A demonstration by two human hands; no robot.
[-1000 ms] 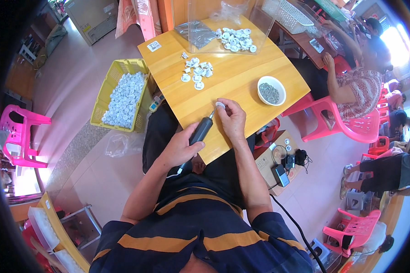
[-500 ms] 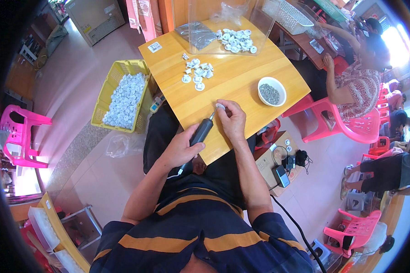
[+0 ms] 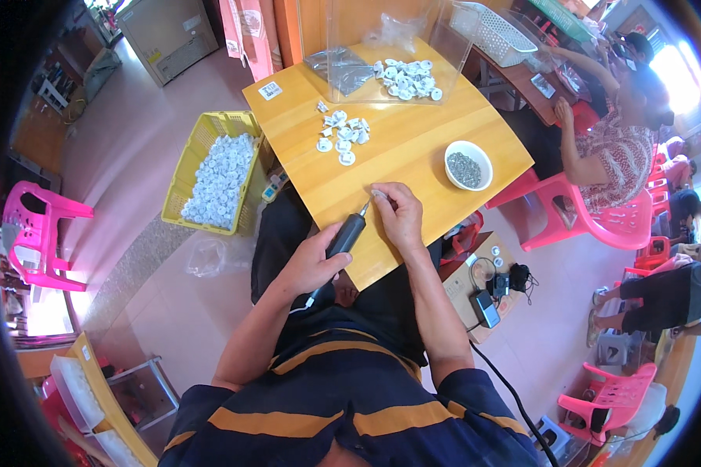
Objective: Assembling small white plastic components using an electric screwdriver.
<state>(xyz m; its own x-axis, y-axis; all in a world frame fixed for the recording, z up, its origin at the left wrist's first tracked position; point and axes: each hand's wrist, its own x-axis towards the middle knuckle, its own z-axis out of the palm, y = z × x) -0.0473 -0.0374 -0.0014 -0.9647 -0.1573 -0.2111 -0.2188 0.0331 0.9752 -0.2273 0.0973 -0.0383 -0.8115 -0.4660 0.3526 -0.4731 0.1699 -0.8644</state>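
My left hand (image 3: pixel 314 261) is wrapped around a black electric screwdriver (image 3: pixel 349 233), with a white cord at its lower end and its bit slanting up and to the right. Between the fingertips of my right hand (image 3: pixel 402 219) I pinch a small white plastic piece (image 3: pixel 378 193), mostly covered by the fingers. The bit's tip is just short of it. Both hands are over the near part of the wooden table (image 3: pixel 413 144). Farther off lies a loose cluster of white plastic pieces (image 3: pixel 346 134). At the right, a white bowl (image 3: pixel 486 167) holds small metal screws (image 3: pixel 465 169).
A clear plastic bin (image 3: pixel 339 70) with more white pieces stands at the table's far side. On the floor at left is a yellow basket (image 3: pixel 177 187) full of white pieces. A cardboard box (image 3: pixel 461 296) carries electronics and a black cable. Another person (image 3: pixel 611 156) sits at right.
The screwdriver's bit has drawn slightly back from the white piece. My right hand has dipped a little, still pinching it. The whole view has shifted slightly.
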